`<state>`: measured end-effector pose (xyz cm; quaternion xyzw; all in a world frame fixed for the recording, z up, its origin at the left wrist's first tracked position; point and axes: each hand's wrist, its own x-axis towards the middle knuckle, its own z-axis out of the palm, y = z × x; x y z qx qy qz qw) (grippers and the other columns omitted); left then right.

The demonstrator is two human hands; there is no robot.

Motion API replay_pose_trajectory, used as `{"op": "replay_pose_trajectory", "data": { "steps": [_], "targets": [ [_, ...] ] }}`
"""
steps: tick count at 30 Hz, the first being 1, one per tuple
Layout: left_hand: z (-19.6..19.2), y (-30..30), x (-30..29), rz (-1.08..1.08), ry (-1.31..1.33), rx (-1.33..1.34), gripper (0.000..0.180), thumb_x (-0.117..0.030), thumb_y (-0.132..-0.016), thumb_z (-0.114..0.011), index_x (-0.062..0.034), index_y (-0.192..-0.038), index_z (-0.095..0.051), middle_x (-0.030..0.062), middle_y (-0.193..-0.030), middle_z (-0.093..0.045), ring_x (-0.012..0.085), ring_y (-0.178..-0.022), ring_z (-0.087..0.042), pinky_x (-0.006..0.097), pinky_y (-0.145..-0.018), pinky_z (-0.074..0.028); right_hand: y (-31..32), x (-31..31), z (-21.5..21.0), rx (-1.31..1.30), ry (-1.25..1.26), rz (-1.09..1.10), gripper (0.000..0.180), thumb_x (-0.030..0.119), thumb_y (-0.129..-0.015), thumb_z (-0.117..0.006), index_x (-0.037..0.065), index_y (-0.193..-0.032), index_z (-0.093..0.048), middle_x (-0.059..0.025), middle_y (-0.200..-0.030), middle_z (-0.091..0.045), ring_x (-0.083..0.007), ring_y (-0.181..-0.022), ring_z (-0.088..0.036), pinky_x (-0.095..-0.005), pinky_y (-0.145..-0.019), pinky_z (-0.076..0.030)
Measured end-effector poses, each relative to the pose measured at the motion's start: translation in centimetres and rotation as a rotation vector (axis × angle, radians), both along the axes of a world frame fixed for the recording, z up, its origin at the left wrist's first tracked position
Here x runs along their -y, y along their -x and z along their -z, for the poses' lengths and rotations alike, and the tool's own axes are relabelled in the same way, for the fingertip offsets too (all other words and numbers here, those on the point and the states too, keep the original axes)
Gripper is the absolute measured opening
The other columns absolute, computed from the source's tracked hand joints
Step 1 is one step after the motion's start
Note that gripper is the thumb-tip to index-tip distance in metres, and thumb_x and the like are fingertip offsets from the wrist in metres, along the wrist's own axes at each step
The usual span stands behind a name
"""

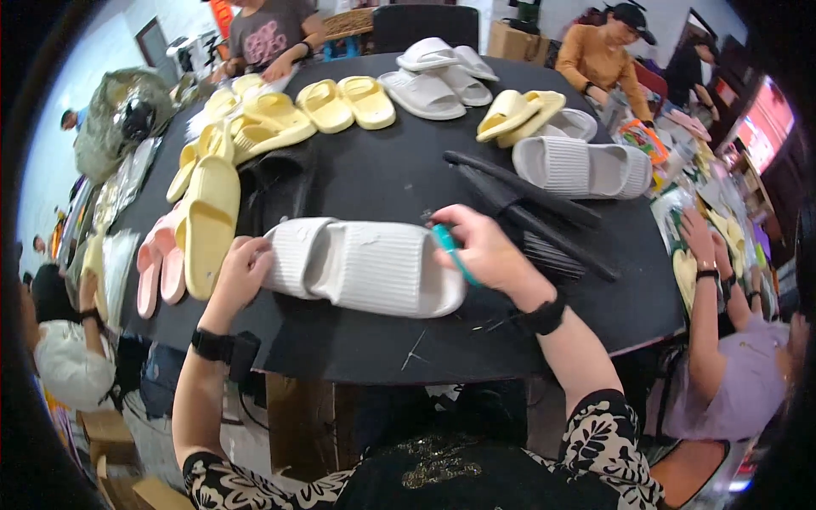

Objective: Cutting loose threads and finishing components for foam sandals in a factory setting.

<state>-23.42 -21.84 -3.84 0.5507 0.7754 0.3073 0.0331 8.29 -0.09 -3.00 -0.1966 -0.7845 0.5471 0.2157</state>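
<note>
A pair of white ribbed slide slippers (378, 265) lies on the black table in front of me, set end to end and overlapping. My left hand (245, 274) is closed on the left end of the pair, thumb and fingers at its edge. Over the right end, my right hand (486, 251) is closed around a small tool with a teal handle (452, 253). The tool's dark tip points up and away from the slippers; its exact kind is partly hidden by my fingers.
Black slippers (531, 212) lie to the right, with more black ones behind the white pair. Yellow slides (211, 225), pink slides (161, 259) and other white slides (582, 166) stand around the table (374, 174). Thin scraps (414, 350) lie near the front edge. Several people work around it.
</note>
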Motion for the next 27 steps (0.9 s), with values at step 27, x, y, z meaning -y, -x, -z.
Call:
{"op": "replay_pose_trajectory", "data": {
  "steps": [27],
  "targets": [
    [-2.9, 4.3, 0.9, -0.307, -0.344, -0.163, 0.021, -0.011, -0.084, -0.056, 0.0020, -0.100, -0.061, 0.0158, -0.090, -0.063, 0.0254, -0.086, -0.060, 0.033, -0.078, -0.047, -5.1, -2.7, -4.0, -0.974, 0.422, 0.729, 0.027, 0.019, -0.086, -0.064, 0.008, -0.107, -0.051, -0.0141, -0.092, -0.064, -0.0221, -0.074, -0.066, -0.0314, -0.052, -0.054]
  ]
}}
